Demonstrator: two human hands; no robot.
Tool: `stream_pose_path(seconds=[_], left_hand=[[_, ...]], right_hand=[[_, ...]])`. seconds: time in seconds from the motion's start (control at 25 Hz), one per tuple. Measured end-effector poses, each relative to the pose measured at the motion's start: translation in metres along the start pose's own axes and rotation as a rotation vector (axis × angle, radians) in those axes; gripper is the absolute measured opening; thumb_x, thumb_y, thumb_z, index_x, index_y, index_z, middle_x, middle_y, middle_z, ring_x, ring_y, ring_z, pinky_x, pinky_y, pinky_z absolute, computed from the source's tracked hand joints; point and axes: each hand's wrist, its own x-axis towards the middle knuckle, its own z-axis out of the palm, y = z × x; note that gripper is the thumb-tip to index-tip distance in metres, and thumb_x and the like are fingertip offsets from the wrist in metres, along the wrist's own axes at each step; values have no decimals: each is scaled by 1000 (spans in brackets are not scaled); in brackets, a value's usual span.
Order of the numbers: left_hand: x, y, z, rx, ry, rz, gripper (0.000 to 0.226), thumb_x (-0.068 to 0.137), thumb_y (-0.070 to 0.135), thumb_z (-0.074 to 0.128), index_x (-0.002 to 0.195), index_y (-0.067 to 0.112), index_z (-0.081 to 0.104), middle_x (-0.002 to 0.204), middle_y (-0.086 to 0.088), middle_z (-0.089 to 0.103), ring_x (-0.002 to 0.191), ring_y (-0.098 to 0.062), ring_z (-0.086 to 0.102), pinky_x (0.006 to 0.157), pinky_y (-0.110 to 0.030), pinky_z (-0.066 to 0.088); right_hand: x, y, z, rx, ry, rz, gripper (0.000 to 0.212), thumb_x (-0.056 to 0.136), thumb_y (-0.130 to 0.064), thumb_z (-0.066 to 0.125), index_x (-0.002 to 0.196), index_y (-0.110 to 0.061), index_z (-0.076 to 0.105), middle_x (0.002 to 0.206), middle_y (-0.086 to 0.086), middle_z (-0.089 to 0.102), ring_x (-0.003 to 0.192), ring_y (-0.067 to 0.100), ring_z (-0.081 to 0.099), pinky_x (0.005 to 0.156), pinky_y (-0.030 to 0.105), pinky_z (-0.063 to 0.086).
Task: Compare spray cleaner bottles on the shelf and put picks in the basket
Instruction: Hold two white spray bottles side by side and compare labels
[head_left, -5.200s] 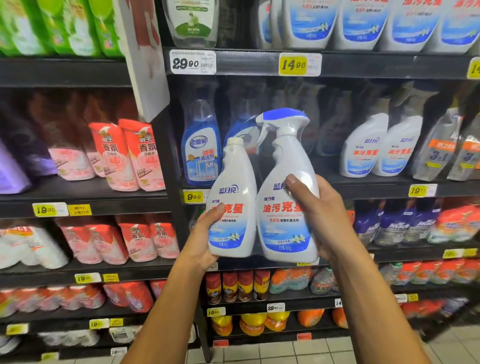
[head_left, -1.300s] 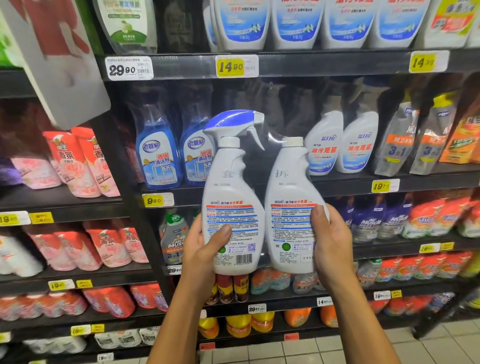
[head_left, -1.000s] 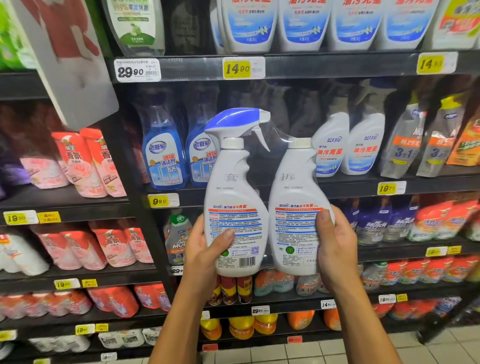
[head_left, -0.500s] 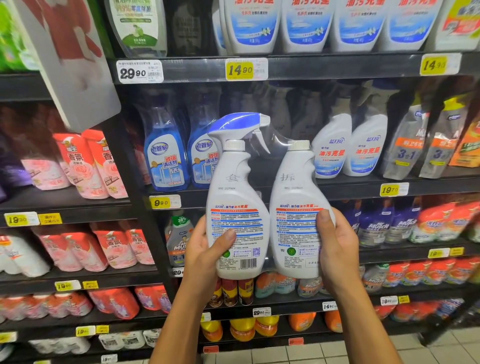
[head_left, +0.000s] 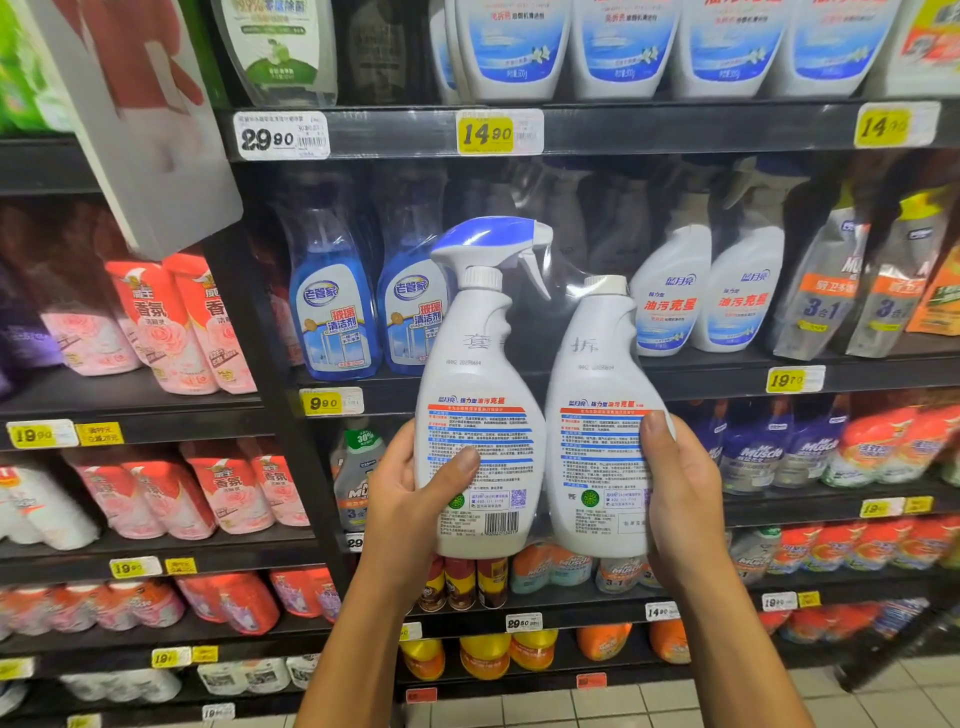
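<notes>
Far left, pink and red refill pouches (head_left: 171, 332) sit on the dark shelves, with a yellow 19.90 price tag (head_left: 34, 434) on the edge below them. Next along, two blue glass-cleaner bottles (head_left: 337, 312) stand side by side on the middle shelf, above a yellow 9.90 tag (head_left: 323, 402).

Now the centre. The left hand (head_left: 410, 499) grips the trigger spray bottle (head_left: 478, 395), thumb laid across the back label, fingers curled out of sight behind it. That bottle is white with a blue-topped spray head, upright, back label and barcode facing the camera. Right beside it, touching, is the capped refill bottle (head_left: 597, 415), also white, also showing its back label. Clear plastic film stretches between the necks, so the two look wrapped as one twin pack, held up in front of the shelf.

The right hand (head_left: 680, 499) clamps the refill bottle from its outer side, thumb on the label. The hands are apart, one on each side of the pack.

Further right, matching white spray bottles (head_left: 711, 296) stand on the middle shelf, then grey pouches (head_left: 826, 301). A 19.70 tag (head_left: 787, 379) sits underneath.
</notes>
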Motion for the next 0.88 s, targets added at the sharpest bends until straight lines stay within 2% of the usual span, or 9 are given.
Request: stream_pose_path(seconds=[0.24, 0.32, 0.44, 0.6, 0.72, 0.8, 0.88], left_hand=[[-6, 11, 10, 78, 21, 104, 43, 69, 32, 80, 110, 26, 67, 108, -8, 74, 97, -29, 72, 72, -35, 60], [-8, 18, 19, 143, 31, 138, 44, 68, 34, 81, 109, 29, 67, 105, -3, 75, 95, -24, 73, 70, -31, 60], [-14, 30, 36, 269, 2, 179, 46, 68, 39, 79, 111, 33, 64, 104, 6, 74, 94, -16, 73, 69, -27, 60], [-24, 43, 55, 436, -112, 189, 48, 66, 52, 74, 111, 51, 59, 104, 20, 71, 92, -2, 70, 70, -20, 59], [-30, 47, 70, 552, -134, 221, 51, 62, 64, 71, 110, 58, 54, 104, 28, 67, 92, 5, 67, 70, -18, 58], [-32, 47, 78, 590, -154, 252, 46, 62, 65, 70, 105, 64, 52, 104, 33, 64, 93, 8, 65, 69, -15, 57], [-32, 47, 84, 599, -172, 257, 45, 63, 65, 70, 104, 66, 51, 104, 34, 63, 93, 7, 65, 71, -18, 59]], right_hand=[[5, 9, -4, 145, -49, 45, 35, 84, -56, 59, 101, -27, 71, 103, 7, 76, 94, 23, 73, 70, 29, 59], [8, 15, -2, 235, -21, 104, 34, 85, -53, 59, 102, -26, 73, 106, 9, 75, 98, 25, 73, 73, 35, 60], [12, 25, 0, 423, 35, 234, 48, 87, -50, 59, 118, -14, 70, 120, 18, 69, 110, 36, 67, 87, 48, 58], [12, 35, -1, 604, 45, 350, 46, 90, -49, 53, 111, -15, 75, 117, 17, 71, 106, 36, 69, 80, 45, 59], [9, 40, -4, 643, 54, 400, 46, 87, -52, 53, 105, -18, 78, 108, 14, 74, 97, 32, 73, 73, 42, 60], [7, 40, -6, 635, 74, 405, 45, 85, -52, 53, 99, -19, 80, 102, 12, 76, 91, 29, 74, 70, 41, 60], [6, 39, -9, 645, 93, 402, 46, 85, -52, 53, 97, -18, 80, 100, 12, 75, 88, 29, 74, 70, 41, 61]])
